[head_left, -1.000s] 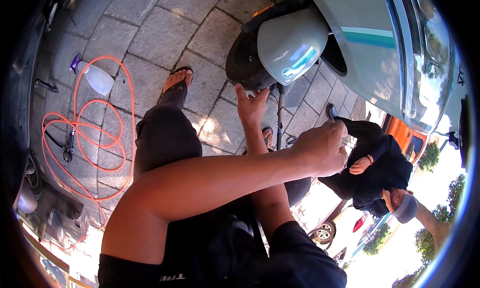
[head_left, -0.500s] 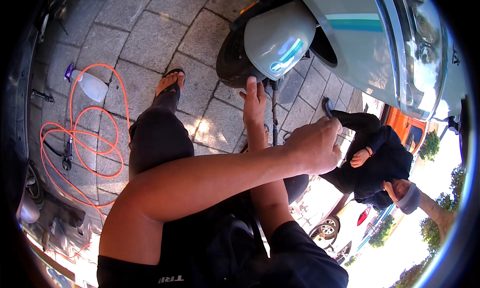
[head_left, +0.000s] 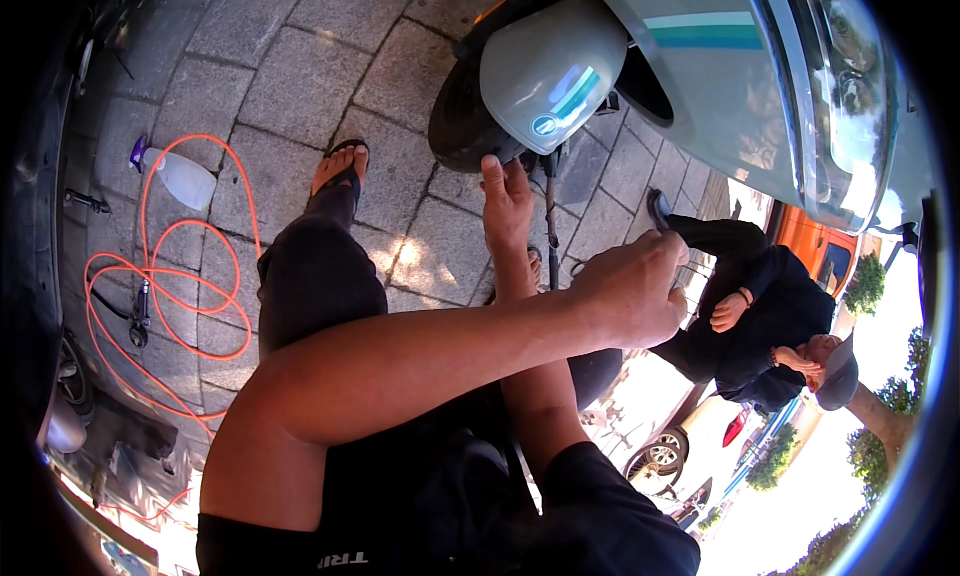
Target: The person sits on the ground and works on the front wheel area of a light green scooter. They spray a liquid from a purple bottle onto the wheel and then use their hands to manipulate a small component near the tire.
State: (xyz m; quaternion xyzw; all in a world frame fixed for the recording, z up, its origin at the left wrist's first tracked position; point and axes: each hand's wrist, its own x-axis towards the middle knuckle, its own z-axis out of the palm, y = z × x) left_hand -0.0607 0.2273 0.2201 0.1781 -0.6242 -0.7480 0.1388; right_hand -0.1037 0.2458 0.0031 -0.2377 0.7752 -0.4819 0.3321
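The dark tyre (head_left: 464, 126) of a grey scooter stands at upper centre, below its rounded grey mudguard (head_left: 550, 71) with teal stripes. My right hand (head_left: 508, 211) reaches up to the tyre's lower edge, its fingers stretched out and the tips at the rubber. Across my right forearm lies my left arm. At its end my left hand (head_left: 635, 291) is closed, with curled fingers, right of the wheel; whatever it may hold is hidden. A thin dark rod or hose (head_left: 550, 211) runs down beside my right hand.
On the paving at left lie a coiled orange hose (head_left: 240, 276) with a dark fitting (head_left: 138, 326) and a spray bottle (head_left: 185, 179) with a purple head. At right is another person (head_left: 775, 316) in dark clothes and a cap. The scooter's grey body (head_left: 720, 106) overhangs the upper right.
My right hand's fingers have shifted slightly against the tyre, with two tips now showing apart. The left hand stays closed in nearly the same place. The other person has shifted slightly right.
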